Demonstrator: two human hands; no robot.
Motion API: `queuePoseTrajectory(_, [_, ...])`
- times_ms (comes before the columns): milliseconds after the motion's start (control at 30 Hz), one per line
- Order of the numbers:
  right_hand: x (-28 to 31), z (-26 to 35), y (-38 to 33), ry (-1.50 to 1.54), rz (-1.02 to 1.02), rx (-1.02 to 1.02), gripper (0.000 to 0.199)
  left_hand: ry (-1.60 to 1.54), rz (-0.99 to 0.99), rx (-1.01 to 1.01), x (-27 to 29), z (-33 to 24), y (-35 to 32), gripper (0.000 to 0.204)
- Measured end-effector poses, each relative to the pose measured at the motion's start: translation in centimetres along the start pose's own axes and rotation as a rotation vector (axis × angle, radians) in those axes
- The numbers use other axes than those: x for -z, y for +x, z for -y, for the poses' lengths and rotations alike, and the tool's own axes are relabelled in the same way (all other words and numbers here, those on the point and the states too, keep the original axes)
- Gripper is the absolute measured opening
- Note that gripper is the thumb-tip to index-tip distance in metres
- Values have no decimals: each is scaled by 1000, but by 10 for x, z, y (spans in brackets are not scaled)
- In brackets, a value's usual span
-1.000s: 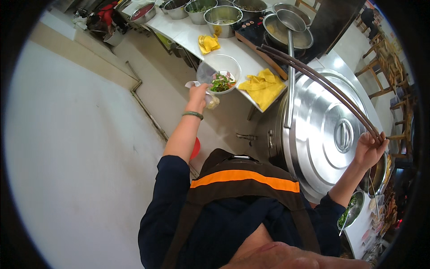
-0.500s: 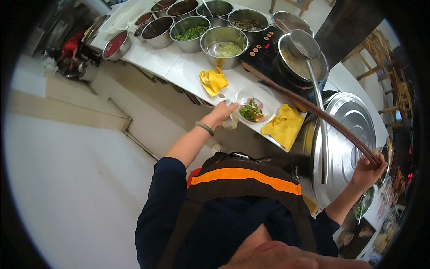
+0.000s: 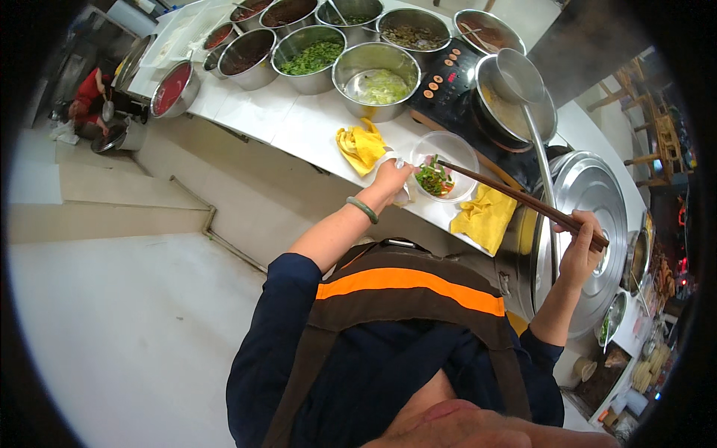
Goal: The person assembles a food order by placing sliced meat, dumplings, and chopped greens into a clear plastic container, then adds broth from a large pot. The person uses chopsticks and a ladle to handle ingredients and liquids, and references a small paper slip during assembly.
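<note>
Since the earlier frame the clear round plastic bowl of green and red vegetables has moved further along the white counter, beyond the left hand. This hand grips its near rim, probably to steady it. The right hand pinches long dark wooden chopsticks, whose tips reach into the bowl. A crumpled yellow cloth lies just left of the left hand.

Left hand reaches forward closed; right hand raised, gripping.
</note>
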State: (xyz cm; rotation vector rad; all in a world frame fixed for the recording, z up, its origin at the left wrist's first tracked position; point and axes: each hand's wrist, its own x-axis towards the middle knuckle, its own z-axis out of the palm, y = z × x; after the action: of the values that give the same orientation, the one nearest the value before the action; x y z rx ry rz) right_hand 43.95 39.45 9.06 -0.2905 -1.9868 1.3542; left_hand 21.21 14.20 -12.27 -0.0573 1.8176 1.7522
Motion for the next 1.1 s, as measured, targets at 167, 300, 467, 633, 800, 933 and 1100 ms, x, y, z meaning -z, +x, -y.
queuePoseTrajectory(167, [42, -18, 22, 274, -26, 43, 30, 66, -119, -53, 27, -13, -16, 25])
queuePoseTrajectory(300, [47, -27, 34, 807, -160, -93, 28, -77, -49, -75, 50, -49, -55, 18])
queuePoseTrajectory(467, [-92, -62, 21, 1140, -197, -402, 20, -194, 218, -323, 76, -110, -56, 32])
queuePoseTrajectory(633, [-289, -66, 0, 1278, -69, -818, 24, -215, 442, -509, 144, -146, -23, 56])
queuePoseTrajectory(800, [-418, -49, 5, 1511, 93, -959, 30, -284, 342, -300, 234, -165, 19, 17])
queuePoseTrajectory(933, [-410, -42, 15, 844, 526, -920, 36, -403, 375, -281, 279, -183, 48, 8])
queuePoseTrajectory(1100, [-282, -47, 16, -465, 41, -493, 26, -258, 411, -378, 294, -197, 62, 7])
